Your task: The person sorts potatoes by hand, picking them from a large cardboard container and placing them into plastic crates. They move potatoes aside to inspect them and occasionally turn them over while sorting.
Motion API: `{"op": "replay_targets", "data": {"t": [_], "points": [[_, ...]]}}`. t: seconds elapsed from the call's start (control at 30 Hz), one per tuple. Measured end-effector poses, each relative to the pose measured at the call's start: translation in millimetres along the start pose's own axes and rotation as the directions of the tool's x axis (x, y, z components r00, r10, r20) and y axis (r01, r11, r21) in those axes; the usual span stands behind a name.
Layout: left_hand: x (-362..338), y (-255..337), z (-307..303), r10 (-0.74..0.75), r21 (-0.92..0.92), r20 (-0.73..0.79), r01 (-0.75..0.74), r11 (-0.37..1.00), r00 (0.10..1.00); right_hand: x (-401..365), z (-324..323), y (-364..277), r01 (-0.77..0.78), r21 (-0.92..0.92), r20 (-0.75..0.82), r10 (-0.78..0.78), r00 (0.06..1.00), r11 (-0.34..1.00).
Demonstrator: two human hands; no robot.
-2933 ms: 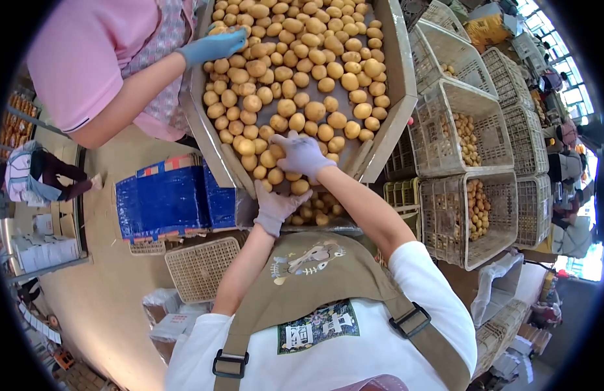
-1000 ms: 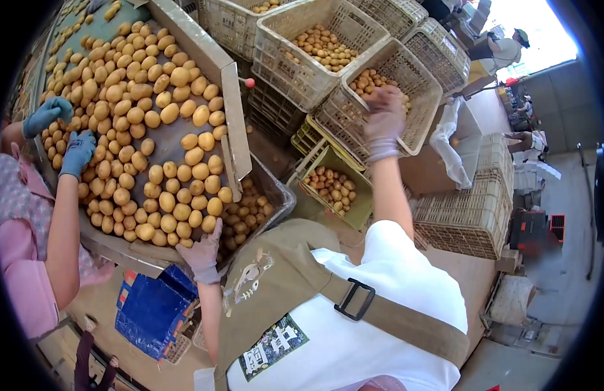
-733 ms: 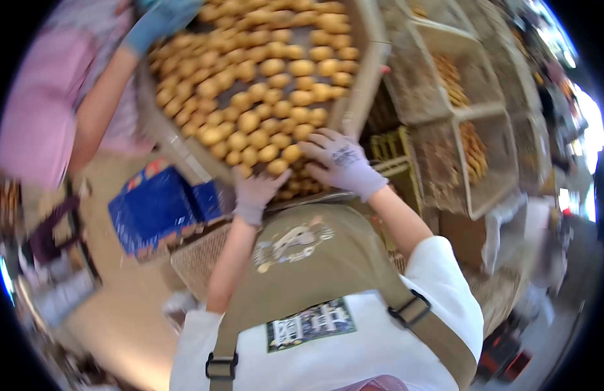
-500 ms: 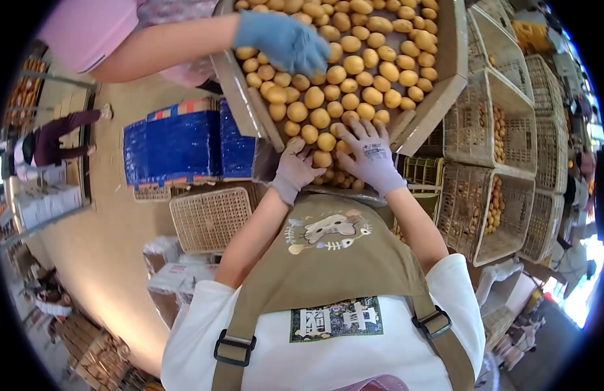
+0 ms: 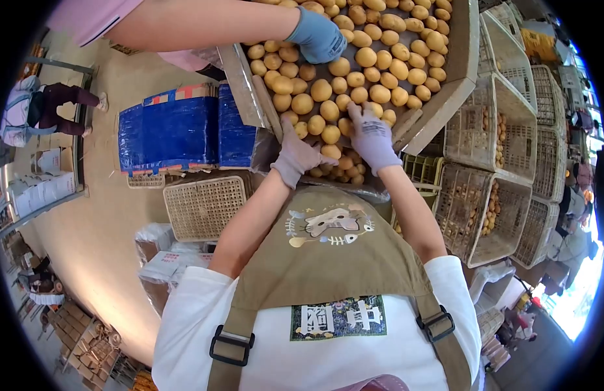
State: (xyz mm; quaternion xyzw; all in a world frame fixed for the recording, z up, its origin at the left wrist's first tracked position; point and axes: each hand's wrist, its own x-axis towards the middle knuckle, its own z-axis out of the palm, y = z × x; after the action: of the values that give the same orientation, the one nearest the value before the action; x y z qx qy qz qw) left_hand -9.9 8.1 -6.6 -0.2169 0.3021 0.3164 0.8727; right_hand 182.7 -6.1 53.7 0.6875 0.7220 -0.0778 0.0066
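**Two gloved hands at the near end of a fruit tray**

Far left, a blue box point(image 5: 175, 130) stands on the floor, with a woven basket point(image 5: 204, 207) just near of it. The left hand point(image 5: 295, 156), in a grey glove, rests at the tray's near left corner. Its thumb points up along the rim and its fingers curl over the fruit spilling off the near end; whether they grip one cannot be told. The yellow fruits point(image 5: 354, 65) cover the sorting tray point(image 5: 445, 98). A co-worker's blue-gloved hand point(image 5: 318, 36) lies on them at the far side. The right hand point(image 5: 372, 138) lies flat on the nearest fruits, fingers spread. Right of the tray stand mesh crates point(image 5: 491, 215) partly filled with fruit.
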Motion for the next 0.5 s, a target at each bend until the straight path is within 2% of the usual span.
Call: {"op": "replay_targets", "data": {"t": [0.07,0.13,0.17,0.23,0.27,0.3,0.33,0.4,0.47,0.5], "points": [[-1,-1,5,-0.024,-0.044,-0.014,0.024,0.999,1.000,11,1,8,0.026,0.020,0.080,-0.028,0.996,0.999],[-8,-4,18,-0.001,-0.013,-0.073,0.000,1.000,0.997,6,-3,19,0.058,0.128,0.043,-0.064,0.997,0.990],[-9,-4,17,0.013,0.018,-0.013,-0.012,1.000,1.000,5,-5,23,0.078,0.178,0.023,-0.083,0.996,0.981],[2,1,-7,0.108,0.413,0.273,-0.218,0.884,0.956,-11,-24,12,0.054,0.498,-0.113,0.003,0.994,0.866],[1,1,-4,0.064,0.268,0.210,-0.121,0.956,0.976,-26,-38,5,0.061,0.637,-0.162,0.056,0.985,0.768],[0,0,0,0.020,0.096,0.145,-0.034,0.995,0.989,-43,-54,2,-0.076,0.814,-0.031,0.174,0.984,0.576],[-1,-1,4,-0.025,-0.082,0.079,0.031,0.996,0.997,-60,-49,12,0.142,0.808,-0.277,0.156,0.948,0.572],[-1,-1,8,-0.024,-0.120,0.002,0.024,0.992,1.000,-107,-54,39,0.156,0.696,-0.391,0.188,0.901,0.701],[-2,-3,10,0.001,-0.091,0.049,0.004,0.996,0.999,-164,-48,74,0.039,0.636,-0.377,0.267,0.887,0.771],[-3,-4,11,0.013,-0.077,0.072,-0.008,0.997,0.997,-191,-46,92,-0.098,0.545,-0.272,0.287,0.918,0.832]]}}
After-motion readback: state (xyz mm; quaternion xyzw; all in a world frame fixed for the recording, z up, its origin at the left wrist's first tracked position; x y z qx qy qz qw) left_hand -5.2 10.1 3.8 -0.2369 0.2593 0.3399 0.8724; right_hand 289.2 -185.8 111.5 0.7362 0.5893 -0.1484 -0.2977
